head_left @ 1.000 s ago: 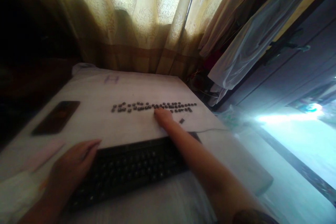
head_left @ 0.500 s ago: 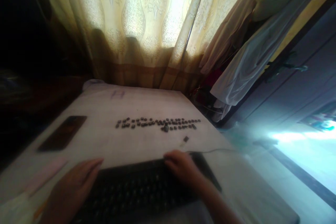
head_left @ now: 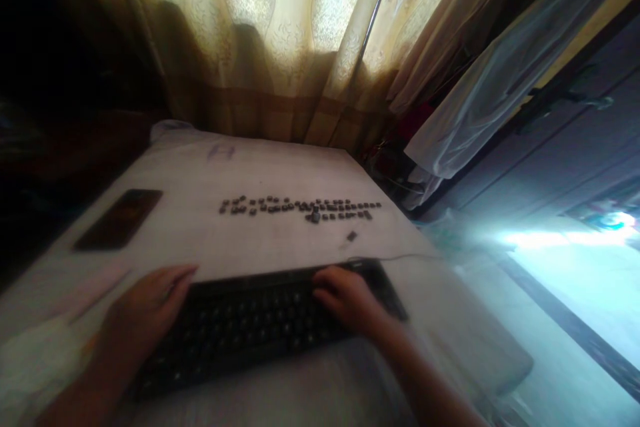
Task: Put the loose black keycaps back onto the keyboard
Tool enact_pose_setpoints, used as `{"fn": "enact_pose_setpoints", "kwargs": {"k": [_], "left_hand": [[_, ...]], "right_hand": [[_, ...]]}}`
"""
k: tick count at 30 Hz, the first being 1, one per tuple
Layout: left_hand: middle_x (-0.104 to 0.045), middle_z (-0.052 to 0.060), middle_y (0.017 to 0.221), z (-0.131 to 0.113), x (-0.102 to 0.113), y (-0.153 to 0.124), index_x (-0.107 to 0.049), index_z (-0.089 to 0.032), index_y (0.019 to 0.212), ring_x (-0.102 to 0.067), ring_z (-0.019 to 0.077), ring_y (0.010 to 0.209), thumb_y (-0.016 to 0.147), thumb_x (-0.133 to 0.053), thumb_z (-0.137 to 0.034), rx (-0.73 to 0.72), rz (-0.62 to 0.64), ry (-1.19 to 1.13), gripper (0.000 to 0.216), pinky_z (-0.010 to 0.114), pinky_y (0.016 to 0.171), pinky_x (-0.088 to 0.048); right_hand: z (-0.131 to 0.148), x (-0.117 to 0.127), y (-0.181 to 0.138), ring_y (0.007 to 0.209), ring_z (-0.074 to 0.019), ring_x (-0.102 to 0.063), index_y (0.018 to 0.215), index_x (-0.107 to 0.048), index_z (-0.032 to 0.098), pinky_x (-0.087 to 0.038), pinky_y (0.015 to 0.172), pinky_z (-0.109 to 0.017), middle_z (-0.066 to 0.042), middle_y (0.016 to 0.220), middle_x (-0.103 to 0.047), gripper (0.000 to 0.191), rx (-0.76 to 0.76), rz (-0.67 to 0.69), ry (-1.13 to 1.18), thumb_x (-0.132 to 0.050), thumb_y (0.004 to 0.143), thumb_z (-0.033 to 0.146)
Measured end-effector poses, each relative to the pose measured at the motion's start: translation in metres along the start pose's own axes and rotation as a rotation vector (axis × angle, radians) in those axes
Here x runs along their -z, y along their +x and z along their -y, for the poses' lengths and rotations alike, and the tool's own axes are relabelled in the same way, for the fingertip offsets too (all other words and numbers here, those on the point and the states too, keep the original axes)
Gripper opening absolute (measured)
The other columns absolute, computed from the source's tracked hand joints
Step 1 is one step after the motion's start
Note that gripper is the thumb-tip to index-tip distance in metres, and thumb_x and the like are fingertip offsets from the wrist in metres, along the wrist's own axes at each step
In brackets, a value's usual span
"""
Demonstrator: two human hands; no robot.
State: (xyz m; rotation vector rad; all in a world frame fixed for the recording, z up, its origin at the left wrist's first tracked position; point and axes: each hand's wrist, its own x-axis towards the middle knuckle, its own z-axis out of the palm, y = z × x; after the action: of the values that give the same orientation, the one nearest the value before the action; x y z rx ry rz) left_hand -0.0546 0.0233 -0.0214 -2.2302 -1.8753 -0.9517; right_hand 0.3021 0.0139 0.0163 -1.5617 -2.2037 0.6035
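A black computer keyboard [head_left: 245, 323] lies slightly slanted on the pale surface in front of me, its cable running off to the right. My left hand [head_left: 150, 300] grips the keyboard's left end, thumb and fingers close together. Over the upper right part of the keys rests my right hand [head_left: 345, 297], its fingers curled and closed; whatever sits under the fingertips is hidden. Beyond the keyboard, several small dark pieces like keycaps [head_left: 333, 207] lie in uneven rows. One separate dark piece [head_left: 352, 235] lies nearer the keyboard. Motion blur softens the hands and keys.
A dark phone [head_left: 120, 219] lies at the left of the pale table surface [head_left: 280, 167]. Below it are a blurred pink strip [head_left: 93, 290] and a whitish item [head_left: 40, 353]. Patterned curtains [head_left: 295, 73] hang behind; cloths [head_left: 465, 120] hang at the right beside a door [head_left: 575, 100].
The whole scene has shifted upward in view, as my head tilts down. Both hands stay at about the same places on the keyboard, and the small dark pieces keep their layout.
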Motion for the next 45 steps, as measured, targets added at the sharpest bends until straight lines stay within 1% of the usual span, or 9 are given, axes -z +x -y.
{"fn": "enact_pose_setpoints", "kwargs": {"k": [4,11,15,20,25,31,38,42,45], "left_hand": [[-0.076,0.002,0.099,-0.002,0.001,0.001,-0.070,-0.024,0.100,-0.071,0.0199,0.087,0.093,-0.037,-0.050,0.002,0.010,-0.004,0.043,0.031,0.079,-0.054],[-0.075,0.001,0.099,0.000,-0.002,-0.002,-0.069,-0.024,0.101,-0.070,0.0191,0.087,0.094,-0.038,-0.048,-0.037,-0.018,0.014,0.041,0.029,0.078,-0.052],[-0.075,0.001,0.098,-0.003,-0.001,-0.001,-0.069,-0.024,0.101,-0.070,0.0185,0.085,0.095,-0.038,-0.047,-0.045,-0.028,0.025,0.039,0.028,0.077,-0.052],[-0.075,0.001,0.096,-0.004,0.000,-0.001,-0.070,-0.023,0.100,-0.070,0.0182,0.085,0.095,-0.039,-0.045,-0.049,-0.043,0.030,0.038,0.028,0.077,-0.053],[-0.075,0.001,0.098,-0.003,-0.002,-0.002,-0.070,-0.024,0.101,-0.070,0.0177,0.085,0.095,-0.041,-0.042,-0.043,-0.033,0.027,0.035,0.027,0.078,-0.053],[-0.075,0.001,0.096,-0.003,-0.001,-0.002,-0.070,-0.024,0.100,-0.070,0.0177,0.085,0.095,-0.042,-0.041,-0.066,-0.060,0.020,0.033,0.027,0.078,-0.053],[-0.075,0.001,0.098,-0.004,-0.002,-0.001,-0.069,-0.025,0.101,-0.070,0.0176,0.085,0.095,-0.039,-0.044,-0.065,-0.055,0.035,0.036,0.027,0.077,-0.053],[-0.076,0.001,0.098,-0.007,0.002,0.001,-0.069,-0.025,0.099,-0.070,0.0178,0.087,0.094,-0.039,-0.045,-0.015,-0.021,0.029,0.037,0.028,0.080,-0.054],[-0.076,0.002,0.099,-0.008,0.005,0.002,-0.070,-0.024,0.099,-0.071,0.0193,0.089,0.093,-0.040,-0.045,0.024,0.009,0.008,0.037,0.030,0.082,-0.054]], "right_hand": [[0.003,0.001,0.000,0.090,-0.0184,-0.066,0.099,-0.069,0.018,-0.050,0.083,-0.030,-0.006,0.098,-0.072,0.017,0.014,0.034,-0.029,-0.065,0.083,0.012],[0.017,0.006,0.004,0.089,-0.0177,-0.066,0.101,-0.072,0.018,-0.049,0.083,-0.029,-0.006,0.099,-0.071,0.017,0.054,0.177,-0.116,-0.065,0.085,0.016],[0.020,0.008,0.006,0.090,-0.0165,-0.065,0.101,-0.074,0.020,-0.049,0.083,-0.027,-0.006,0.106,-0.069,0.018,0.059,0.179,-0.128,-0.066,0.085,0.017],[0.017,0.006,0.006,0.086,-0.0168,-0.067,0.099,-0.076,0.021,-0.050,0.082,-0.028,-0.005,0.095,-0.072,0.017,0.038,0.182,-0.130,-0.065,0.085,0.017],[0.020,0.005,0.006,0.087,-0.0170,-0.068,0.099,-0.077,0.022,-0.049,0.081,-0.027,-0.004,0.097,-0.074,0.019,0.013,0.173,-0.156,-0.065,0.085,0.016],[0.032,0.011,0.012,0.090,-0.0191,-0.069,0.101,-0.078,0.023,-0.049,0.084,-0.028,-0.004,0.097,-0.075,0.020,-0.055,0.255,-0.252,-0.066,0.085,0.020],[0.042,0.013,0.016,0.091,-0.0200,-0.069,0.097,-0.078,0.025,-0.048,0.084,-0.029,-0.004,0.099,-0.076,0.022,-0.073,0.337,-0.344,-0.060,0.088,0.018],[0.033,0.014,0.016,0.095,-0.0211,-0.070,0.100,-0.078,0.024,-0.049,0.089,-0.031,-0.004,0.102,-0.076,0.022,-0.066,0.310,-0.235,-0.063,0.085,0.017],[0.018,0.020,0.014,0.095,-0.0198,-0.070,0.101,-0.077,0.025,-0.050,0.091,-0.032,-0.003,0.101,-0.077,0.024,-0.096,0.181,-0.086,-0.061,0.085,0.016]]}}
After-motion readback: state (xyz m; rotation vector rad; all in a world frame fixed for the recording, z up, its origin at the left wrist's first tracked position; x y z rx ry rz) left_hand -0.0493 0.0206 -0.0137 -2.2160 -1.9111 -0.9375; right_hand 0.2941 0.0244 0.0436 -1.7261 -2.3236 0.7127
